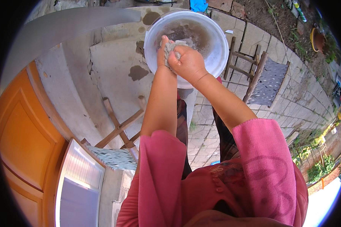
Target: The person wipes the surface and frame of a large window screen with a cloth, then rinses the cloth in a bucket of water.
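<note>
Both my hands are together over the near left part of a white bucket (224, 51) with murky brownish water (198, 36) in it. A wet grey cloth (169, 48) is bunched between them. My right hand (189, 63) closes its fingers round the cloth from the right. Pressed against the cloth from the left is my left hand (163, 53), its thumb or a finger pointing up; its other fingers are hidden behind the cloth. More of the cloth shows just beyond my right knuckles, above the water.
A low wooden stool with a woven seat (268, 81) stands at the right, another wooden frame (121, 128) at the left. Wet patches (138, 73) mark the concrete beside the bucket. An orange door (30, 132) is at far left; a blue cloth-like item (198, 5) lies beyond the bucket.
</note>
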`<state>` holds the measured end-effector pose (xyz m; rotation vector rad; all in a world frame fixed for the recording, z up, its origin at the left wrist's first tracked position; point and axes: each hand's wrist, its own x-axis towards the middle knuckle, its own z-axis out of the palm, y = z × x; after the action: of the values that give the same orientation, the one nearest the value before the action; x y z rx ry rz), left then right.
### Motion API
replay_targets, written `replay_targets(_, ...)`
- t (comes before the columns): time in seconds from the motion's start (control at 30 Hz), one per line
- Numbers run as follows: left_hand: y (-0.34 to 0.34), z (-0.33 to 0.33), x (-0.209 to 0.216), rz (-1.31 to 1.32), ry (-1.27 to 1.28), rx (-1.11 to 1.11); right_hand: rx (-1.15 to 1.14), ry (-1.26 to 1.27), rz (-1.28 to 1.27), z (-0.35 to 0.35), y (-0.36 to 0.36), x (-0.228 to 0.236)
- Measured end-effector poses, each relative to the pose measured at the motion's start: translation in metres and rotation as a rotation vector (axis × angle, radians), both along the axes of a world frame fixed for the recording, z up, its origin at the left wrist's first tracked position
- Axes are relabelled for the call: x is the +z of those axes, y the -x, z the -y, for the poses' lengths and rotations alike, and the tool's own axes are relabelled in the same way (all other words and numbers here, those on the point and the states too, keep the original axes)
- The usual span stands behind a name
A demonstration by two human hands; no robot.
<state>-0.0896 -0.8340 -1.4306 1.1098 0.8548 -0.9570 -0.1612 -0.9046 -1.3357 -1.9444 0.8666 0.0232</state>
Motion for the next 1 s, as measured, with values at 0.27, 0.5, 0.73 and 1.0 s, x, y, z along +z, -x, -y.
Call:
replay_targets(0.27,-0.001,0.019,0.028,0.072,0.023,-0.060,-0.077,-0.040,-0.443,0.064,-0.027,-0.075)
replay_targets(0.5,-0.007,0.011,0.013,-0.145,-0.238,0.039,-0.191,-0.069,-0.653,0.051,-0.036,-0.112)
replay_targets(0.73,-0.005,0.009,0.011,-0.146,-0.197,-0.051,-0.204,-0.071,-0.426,0.035,-0.014,-0.146)
replay_targets(1.0,-0.013,0.010,0.001,-0.194,0.264,-0.053,-0.100,-0.277,0.095,0.013,0.009,-0.013)
